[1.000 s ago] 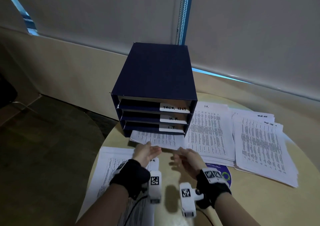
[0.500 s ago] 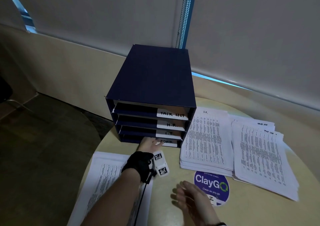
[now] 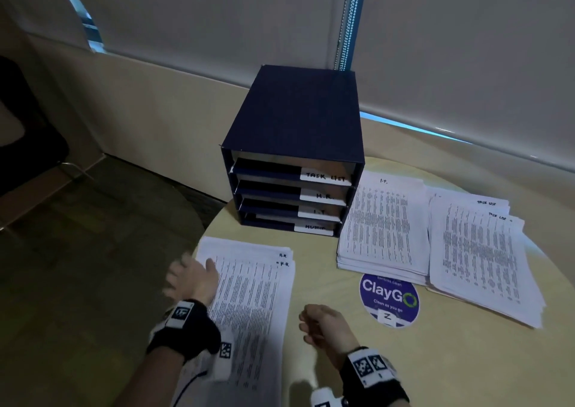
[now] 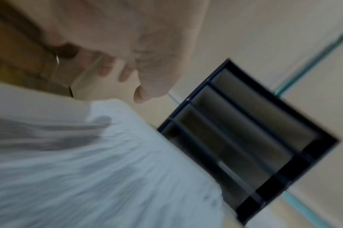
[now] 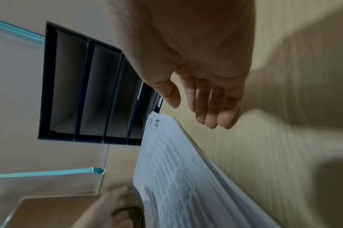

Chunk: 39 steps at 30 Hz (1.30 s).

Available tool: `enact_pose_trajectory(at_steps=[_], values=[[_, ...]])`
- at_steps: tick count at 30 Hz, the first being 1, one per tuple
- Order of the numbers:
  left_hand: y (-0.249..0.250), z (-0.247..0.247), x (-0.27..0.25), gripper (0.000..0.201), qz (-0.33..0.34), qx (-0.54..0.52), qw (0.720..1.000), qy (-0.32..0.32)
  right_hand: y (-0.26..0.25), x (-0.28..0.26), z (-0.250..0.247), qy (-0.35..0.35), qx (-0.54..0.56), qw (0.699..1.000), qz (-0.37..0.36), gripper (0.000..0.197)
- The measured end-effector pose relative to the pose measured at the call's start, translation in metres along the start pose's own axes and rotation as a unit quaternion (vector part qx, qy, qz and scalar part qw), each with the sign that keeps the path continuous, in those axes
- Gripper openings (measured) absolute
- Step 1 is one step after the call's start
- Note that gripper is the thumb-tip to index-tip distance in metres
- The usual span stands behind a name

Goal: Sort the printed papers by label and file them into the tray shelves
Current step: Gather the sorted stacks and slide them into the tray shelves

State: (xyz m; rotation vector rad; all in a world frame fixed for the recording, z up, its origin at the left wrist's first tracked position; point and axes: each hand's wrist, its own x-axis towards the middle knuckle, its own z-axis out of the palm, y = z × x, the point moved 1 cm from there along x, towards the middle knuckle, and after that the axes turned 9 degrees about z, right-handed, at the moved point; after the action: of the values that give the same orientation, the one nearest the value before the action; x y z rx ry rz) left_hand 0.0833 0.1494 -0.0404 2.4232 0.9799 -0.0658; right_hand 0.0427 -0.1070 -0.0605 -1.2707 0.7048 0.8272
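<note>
Here the left hand (image 3: pixel 191 279) lay at the left edge of the H.R. paper stack (image 3: pixel 252 300), thumb on the top sheet, the other fingers spread past the edge and blurred; it held nothing that I could see. The right hand (image 3: pixel 323 322) hovered over the bare wooden table (image 3: pixel 435 360) just right of that stack, fingers loosely curled and empty. The two hands were apart, with the stack's right half between them.

Ahead of both hands stood the navy tray shelf unit (image 3: pixel 295 157), its four shelves labelled TASK LIST, H.R., I.T. and a partly readable bottom one. Papers sat in the bottom shelf. Beyond the right hand lay the I.T. paper stack (image 3: pixel 382 223), and further right the TASK LIST paper stack (image 3: pixel 479 251), the two just overlapping. The round ClayGo sticker (image 3: pixel 389 297) was near the right hand, touching the I.T. stack's near edge.

The right wrist view alone showed the right hand (image 5: pixel 196 69) from below: fingers together, gently bent, clear of the table, and the stack's thickness edge-on. The left wrist view, heavily blurred, showed the left hand (image 4: pixel 127 46) above the sheet and its shadow on the paper; whether the thumb pressed down I could not tell there
</note>
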Motion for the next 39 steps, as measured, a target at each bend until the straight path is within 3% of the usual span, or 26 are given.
enact_pose_trajectory(at_steps=[3,8,16,19,21,23,25,26,27,28,30,33,36,39], values=[[-0.037,0.017,-0.020,0.071,-0.030,0.004,0.997,-0.067,0.006,0.002,0.017,0.005,-0.046,0.999,-0.004,0.016],[-0.039,0.036,-0.048,0.069,0.018,0.099,0.993,-0.059,0.006,0.007,0.036,0.040,-0.100,0.994,0.004,0.012],[-0.012,0.052,-0.086,0.056,0.005,0.009,0.992,-0.122,0.006,-0.012,0.000,0.151,-0.202,0.968,0.016,0.021],[-0.009,0.058,-0.092,0.057,0.010,-0.071,0.989,-0.131,0.001,-0.044,-0.008,0.148,-0.191,0.967,-0.085,0.018],[-0.006,0.056,-0.094,0.066,0.010,-0.129,0.982,-0.135,-0.003,-0.066,-0.017,0.102,-0.158,0.969,-0.159,0.019],[0.001,0.049,-0.091,0.076,0.018,-0.242,0.958,-0.150,-0.014,-0.085,-0.030,0.068,-0.141,0.967,-0.200,0.020],[0.017,0.033,-0.094,0.080,0.041,-0.417,0.881,-0.219,-0.028,-0.100,-0.048,0.051,-0.134,0.962,-0.233,0.025],[0.028,0.024,-0.096,0.075,0.072,-0.465,0.845,-0.254,-0.035,-0.104,-0.057,0.047,-0.123,0.960,-0.247,0.029],[0.041,0.013,-0.100,0.060,0.110,-0.483,0.828,-0.264,-0.041,-0.108,-0.065,0.047,-0.108,0.960,-0.255,0.032],[0.054,0.004,-0.105,0.043,0.149,-0.480,0.828,-0.248,-0.047,-0.111,-0.071,0.044,-0.086,0.959,-0.265,0.034],[0.077,-0.008,-0.115,0.029,0.217,-0.473,0.834,-0.184,-0.057,-0.119,-0.075,0.036,-0.048,0.955,-0.289,0.036],[0.096,-0.006,-0.138,0.029,0.279,-0.458,0.835,-0.121,-0.064,-0.130,-0.067,0.035,0.009,0.941,-0.338,0.045],[0.095,0.013,-0.166,0.047,0.313,-0.404,0.856,-0.080,-0.059,-0.128,-0.064,0.042,0.074,0.922,-0.378,0.045],[0.095,0.019,-0.180,0.025,0.334,-0.405,0.850,-0.047,-0.056,-0.128,-0.068,0.060,0.067,0.916,-0.392,0.042]])
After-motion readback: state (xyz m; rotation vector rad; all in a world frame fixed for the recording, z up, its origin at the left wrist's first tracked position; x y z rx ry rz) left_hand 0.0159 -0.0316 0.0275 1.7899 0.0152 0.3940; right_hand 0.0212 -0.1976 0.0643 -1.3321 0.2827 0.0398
